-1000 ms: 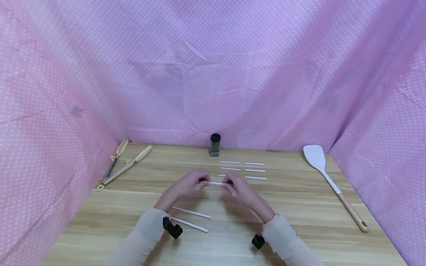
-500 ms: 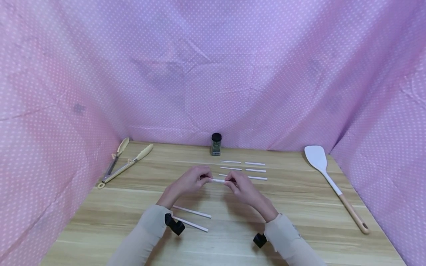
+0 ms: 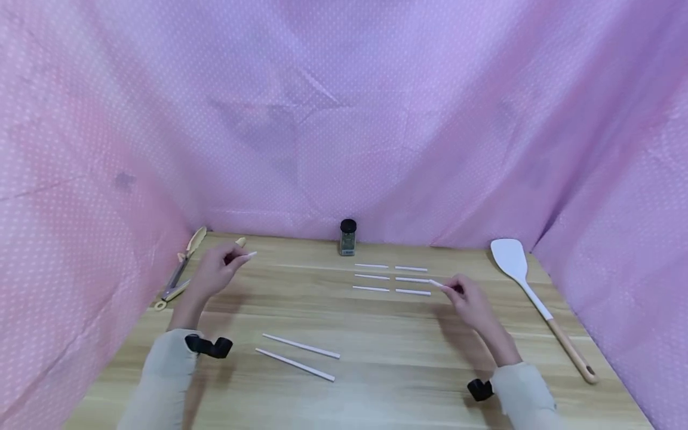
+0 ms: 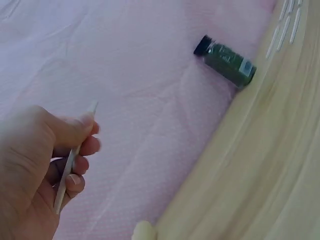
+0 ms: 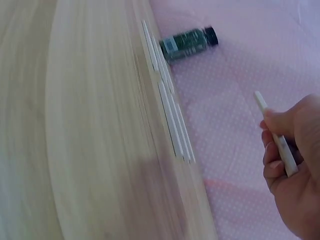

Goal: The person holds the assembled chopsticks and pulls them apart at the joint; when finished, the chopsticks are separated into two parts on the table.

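Note:
My left hand [image 3: 214, 273], raised at the left over the tongs, pinches a short thin chopstick piece [image 4: 67, 177] that tapers to a tip. Between the thumb and fingers of my right hand [image 3: 474, 306] is a thicker chopstick piece [image 5: 287, 156], its end overlapping the row of pieces in the head view. Several white chopstick pieces [image 3: 412, 292] lie on the table in two columns, the thin ones [image 3: 371, 289] left and the thicker ones right. Two long whole chopsticks [image 3: 295, 365] lie slanted near the front.
A spice jar [image 3: 347, 239] with a black lid stands at the back by the pink dotted cloth [image 3: 344, 119]. Yellow-tipped tongs [image 3: 177, 280] lie spread at the back left of the wooden table [image 3: 376, 394]. A white spatula [image 3: 529, 292] with a wooden handle lies along the right side.
Both hands held one white chopstick together at the middle. They have moved apart, left hand to the left and right hand to the right, each now with a separate piece.

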### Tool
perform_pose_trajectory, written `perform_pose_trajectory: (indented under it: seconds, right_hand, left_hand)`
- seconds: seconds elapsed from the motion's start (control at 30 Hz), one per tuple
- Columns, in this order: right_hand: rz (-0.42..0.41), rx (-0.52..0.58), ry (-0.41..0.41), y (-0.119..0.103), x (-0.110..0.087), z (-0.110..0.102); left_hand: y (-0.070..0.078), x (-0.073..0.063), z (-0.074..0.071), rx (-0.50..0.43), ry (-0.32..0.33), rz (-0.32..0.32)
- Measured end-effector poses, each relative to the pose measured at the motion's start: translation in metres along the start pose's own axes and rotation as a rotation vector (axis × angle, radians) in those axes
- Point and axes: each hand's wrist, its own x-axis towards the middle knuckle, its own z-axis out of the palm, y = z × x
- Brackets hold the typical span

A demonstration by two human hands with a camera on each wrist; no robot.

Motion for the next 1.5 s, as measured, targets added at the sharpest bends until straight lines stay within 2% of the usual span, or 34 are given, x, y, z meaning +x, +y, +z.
perform_pose_trajectory:
  seconds: [0.07, 0.13, 0.33, 0.57, 0.7, 0.9, 1.13, 1.3, 1.5]
  right_hand:
    - [0.021, -0.002, -0.028, 0.01, 0.0, -0.007]
    - [0.034, -0.001, -0.052, 0.014, 0.0, -0.011]
    - [0.108, -0.027, -0.131, 0.02, -0.001, -0.004]
    - [0.057, -0.032, -0.205, 0.026, -0.006, 0.004]
    - [0.03, -0.064, -0.228, 0.027, -0.006, 0.012]
    - [0.038, -0.055, -0.276, 0.024, -0.005, 0.024]
    - [0.049, -0.034, -0.308, 0.02, -0.002, 0.037]
    - [0.04, -0.049, -0.299, 0.018, -0.002, 0.044]
    - [0.026, -0.073, -0.265, 0.02, -0.002, 0.048]
  left_hand:
    - [-0.002, -0.001, -0.002, 0.006, -0.045, -0.001]
    - [0.001, 0.0, 0.008, -0.005, -0.091, 0.011]
    - [0.019, 0.001, 0.052, -0.02, -0.203, 0.03]
    - [0.044, -0.004, 0.105, -0.002, -0.39, 0.063]
    - [0.06, 0.0, 0.131, 0.002, -0.416, 0.045]
    - [0.08, 0.004, 0.169, -0.07, -0.449, 0.044]
    - [0.099, 0.002, 0.21, -0.009, -0.517, 0.086]
    - [0.106, 0.001, 0.222, 0.014, -0.543, 0.082]
    - [0.106, 0.003, 0.229, -0.005, -0.516, 0.076]
